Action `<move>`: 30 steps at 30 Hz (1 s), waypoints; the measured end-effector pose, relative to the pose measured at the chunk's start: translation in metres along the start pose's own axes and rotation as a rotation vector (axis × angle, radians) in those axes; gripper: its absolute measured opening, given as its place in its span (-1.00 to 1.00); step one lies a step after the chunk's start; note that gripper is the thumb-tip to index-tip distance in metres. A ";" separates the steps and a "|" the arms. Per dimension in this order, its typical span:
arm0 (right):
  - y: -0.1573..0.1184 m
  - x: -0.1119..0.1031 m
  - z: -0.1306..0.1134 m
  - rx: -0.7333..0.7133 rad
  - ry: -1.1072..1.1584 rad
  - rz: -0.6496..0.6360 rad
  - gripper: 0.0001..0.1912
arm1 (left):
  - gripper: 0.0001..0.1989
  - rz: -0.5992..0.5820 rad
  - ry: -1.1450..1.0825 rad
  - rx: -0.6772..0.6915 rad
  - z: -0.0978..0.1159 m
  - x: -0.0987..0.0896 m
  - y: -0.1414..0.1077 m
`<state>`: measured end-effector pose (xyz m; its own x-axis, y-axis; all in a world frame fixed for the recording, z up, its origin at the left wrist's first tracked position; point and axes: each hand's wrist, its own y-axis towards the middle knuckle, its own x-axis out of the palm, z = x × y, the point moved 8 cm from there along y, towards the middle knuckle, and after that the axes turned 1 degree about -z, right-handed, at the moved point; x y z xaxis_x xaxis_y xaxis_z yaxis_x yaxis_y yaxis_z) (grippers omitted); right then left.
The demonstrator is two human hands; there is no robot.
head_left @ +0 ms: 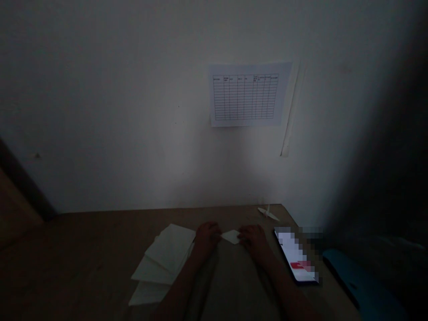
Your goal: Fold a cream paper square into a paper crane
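Note:
Between my two hands lies a small white folded paper (pixel 230 236), diamond-shaped, near the table's far side. My left hand (pixel 207 235) has its fingers closed on the paper's left corner. On the opposite corner, the fingers of my right hand (pixel 253 237) are closed too. The dim light hides the exact finger contact. Just left of my left hand, several white paper sheets (pixel 163 258) are fanned out on the table, partly behind my forearm. A finished folded paper crane (pixel 268 213) rests at the far right corner of the table.
A lit phone (pixel 296 258) lies face up right of my right forearm. The wooden table (pixel 83 263) meets a pale wall with a printed table sheet (pixel 247 96) taped on it. Beyond the table's right edge is a blue object (pixel 361 281).

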<state>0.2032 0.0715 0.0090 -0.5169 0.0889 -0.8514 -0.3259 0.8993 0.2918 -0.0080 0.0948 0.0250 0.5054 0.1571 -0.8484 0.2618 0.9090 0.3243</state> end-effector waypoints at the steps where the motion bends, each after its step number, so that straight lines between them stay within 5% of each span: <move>1: 0.000 -0.001 0.000 0.002 -0.005 0.004 -0.71 | -0.80 0.001 -0.005 0.009 0.000 0.000 0.001; 10: 0.000 -0.002 0.002 0.036 -0.014 0.005 -0.70 | -0.87 -0.013 0.080 0.077 0.010 -0.003 -0.001; 20: 0.001 -0.004 -0.003 0.037 -0.039 -0.009 -0.72 | -0.69 -0.089 0.161 0.148 0.019 0.004 -0.002; 30: 0.001 -0.007 -0.006 0.018 -0.028 0.034 -0.75 | -0.86 -0.034 0.094 0.040 0.003 -0.010 -0.003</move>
<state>0.2011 0.0694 0.0181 -0.5049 0.1315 -0.8531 -0.2941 0.9030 0.3133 -0.0111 0.0893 0.0339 0.4168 0.1636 -0.8941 0.3114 0.8985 0.3096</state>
